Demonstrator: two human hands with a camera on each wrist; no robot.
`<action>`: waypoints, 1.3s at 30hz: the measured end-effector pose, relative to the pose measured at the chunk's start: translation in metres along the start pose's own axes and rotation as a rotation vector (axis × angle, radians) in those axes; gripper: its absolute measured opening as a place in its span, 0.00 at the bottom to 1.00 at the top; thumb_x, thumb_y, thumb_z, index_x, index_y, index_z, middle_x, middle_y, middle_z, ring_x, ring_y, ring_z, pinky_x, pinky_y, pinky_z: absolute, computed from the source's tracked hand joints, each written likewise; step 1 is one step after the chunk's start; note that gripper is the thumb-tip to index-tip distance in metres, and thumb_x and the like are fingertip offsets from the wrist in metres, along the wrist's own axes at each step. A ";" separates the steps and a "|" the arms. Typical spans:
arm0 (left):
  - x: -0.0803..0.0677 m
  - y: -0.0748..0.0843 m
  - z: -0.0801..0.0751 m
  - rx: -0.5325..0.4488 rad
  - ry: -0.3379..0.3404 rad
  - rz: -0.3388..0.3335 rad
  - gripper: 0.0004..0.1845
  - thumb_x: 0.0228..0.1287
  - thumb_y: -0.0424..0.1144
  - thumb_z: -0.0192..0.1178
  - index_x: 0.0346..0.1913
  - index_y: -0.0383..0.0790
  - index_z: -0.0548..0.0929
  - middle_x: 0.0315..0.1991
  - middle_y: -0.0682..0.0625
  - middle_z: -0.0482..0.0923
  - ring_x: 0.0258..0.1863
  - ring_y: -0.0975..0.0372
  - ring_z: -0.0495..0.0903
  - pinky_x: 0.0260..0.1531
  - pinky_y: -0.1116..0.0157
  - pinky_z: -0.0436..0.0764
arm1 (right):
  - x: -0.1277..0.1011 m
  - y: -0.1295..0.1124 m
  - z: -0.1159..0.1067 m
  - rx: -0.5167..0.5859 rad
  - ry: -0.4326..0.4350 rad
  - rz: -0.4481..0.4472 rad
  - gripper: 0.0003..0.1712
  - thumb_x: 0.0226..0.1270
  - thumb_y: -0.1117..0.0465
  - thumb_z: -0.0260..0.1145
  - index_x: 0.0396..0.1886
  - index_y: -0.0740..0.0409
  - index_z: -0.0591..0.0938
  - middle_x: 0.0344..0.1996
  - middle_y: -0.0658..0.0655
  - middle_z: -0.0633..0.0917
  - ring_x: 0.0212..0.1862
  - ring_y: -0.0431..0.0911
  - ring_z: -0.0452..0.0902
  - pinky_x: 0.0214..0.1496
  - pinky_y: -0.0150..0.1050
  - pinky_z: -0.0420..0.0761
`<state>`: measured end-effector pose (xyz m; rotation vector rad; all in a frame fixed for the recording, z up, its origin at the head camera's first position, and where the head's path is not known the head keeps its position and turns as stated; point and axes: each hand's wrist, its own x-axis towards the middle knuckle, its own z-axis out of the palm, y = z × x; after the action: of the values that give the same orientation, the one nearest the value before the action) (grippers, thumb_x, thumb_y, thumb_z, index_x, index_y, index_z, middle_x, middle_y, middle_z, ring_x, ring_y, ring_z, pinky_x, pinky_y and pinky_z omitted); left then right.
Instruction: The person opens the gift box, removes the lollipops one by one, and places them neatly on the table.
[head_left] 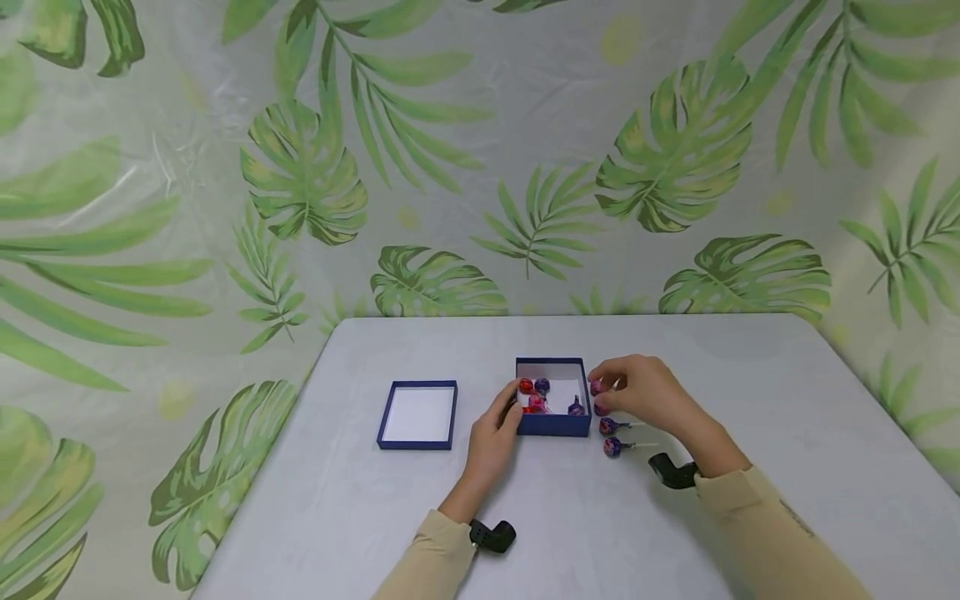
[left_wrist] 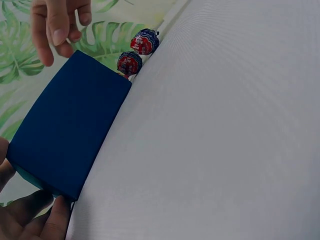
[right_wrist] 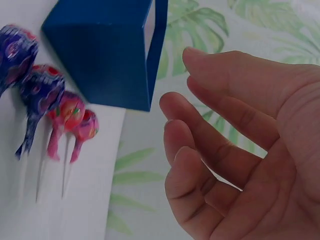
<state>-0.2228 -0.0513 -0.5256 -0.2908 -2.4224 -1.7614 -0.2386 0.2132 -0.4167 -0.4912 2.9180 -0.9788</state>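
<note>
Nearest on the table lie two purple-wrapped lollipops, heads to the left and sticks running right, just right of the blue box. A little farther, two pink lollipops lie against the box's right wall, directly under the right hand, whose grip is apart, fingers loosely curved and holding nothing. The left hand clasps the box's near-left corner. The box's lid sits well to the left.
</note>
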 end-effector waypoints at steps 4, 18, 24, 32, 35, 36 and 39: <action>0.000 -0.001 0.000 0.001 0.001 0.001 0.24 0.79 0.45 0.52 0.74 0.60 0.71 0.70 0.61 0.68 0.70 0.64 0.65 0.69 0.59 0.66 | 0.008 -0.009 0.004 0.010 -0.013 0.000 0.15 0.60 0.59 0.75 0.48 0.50 0.88 0.33 0.48 0.84 0.35 0.45 0.78 0.32 0.39 0.81; 0.000 0.001 -0.001 -0.011 -0.018 -0.003 0.24 0.79 0.48 0.50 0.74 0.59 0.70 0.70 0.60 0.69 0.70 0.64 0.66 0.69 0.57 0.67 | 0.043 -0.025 0.038 0.027 -0.065 -0.102 0.17 0.58 0.60 0.78 0.49 0.51 0.89 0.33 0.48 0.85 0.32 0.43 0.78 0.30 0.38 0.81; -0.001 0.003 -0.001 -0.019 -0.022 0.001 0.24 0.80 0.46 0.50 0.75 0.59 0.69 0.70 0.59 0.69 0.69 0.64 0.67 0.68 0.59 0.69 | 0.054 -0.026 0.054 0.037 -0.127 -0.144 0.19 0.57 0.64 0.77 0.50 0.54 0.89 0.38 0.51 0.88 0.37 0.43 0.82 0.37 0.39 0.84; 0.000 0.002 0.000 -0.007 -0.010 -0.006 0.24 0.79 0.45 0.52 0.74 0.60 0.71 0.70 0.60 0.70 0.69 0.66 0.67 0.68 0.61 0.68 | 0.065 -0.023 0.070 -0.059 -0.156 -0.152 0.19 0.55 0.65 0.79 0.48 0.53 0.89 0.30 0.47 0.84 0.32 0.43 0.75 0.36 0.40 0.80; 0.001 0.002 -0.001 -0.004 -0.009 -0.009 0.23 0.79 0.46 0.51 0.74 0.61 0.71 0.69 0.60 0.70 0.69 0.67 0.67 0.68 0.61 0.68 | 0.067 -0.022 0.072 -0.071 -0.161 -0.147 0.19 0.55 0.65 0.79 0.48 0.52 0.89 0.30 0.47 0.85 0.32 0.42 0.76 0.37 0.39 0.81; 0.001 0.002 -0.001 -0.003 -0.009 -0.009 0.24 0.79 0.47 0.51 0.74 0.61 0.71 0.69 0.61 0.70 0.69 0.67 0.67 0.68 0.62 0.68 | 0.068 -0.022 0.073 -0.073 -0.163 -0.151 0.19 0.55 0.66 0.79 0.48 0.52 0.89 0.31 0.47 0.85 0.32 0.42 0.76 0.37 0.39 0.81; 0.000 0.002 -0.002 -0.006 -0.012 0.001 0.24 0.79 0.47 0.51 0.74 0.60 0.70 0.70 0.59 0.70 0.69 0.66 0.67 0.68 0.60 0.69 | 0.069 -0.023 0.074 -0.089 -0.166 -0.163 0.18 0.55 0.66 0.79 0.47 0.52 0.90 0.29 0.45 0.84 0.31 0.41 0.76 0.36 0.38 0.81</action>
<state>-0.2220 -0.0521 -0.5229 -0.3039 -2.4249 -1.7724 -0.2882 0.1321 -0.4574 -0.7859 2.8167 -0.7822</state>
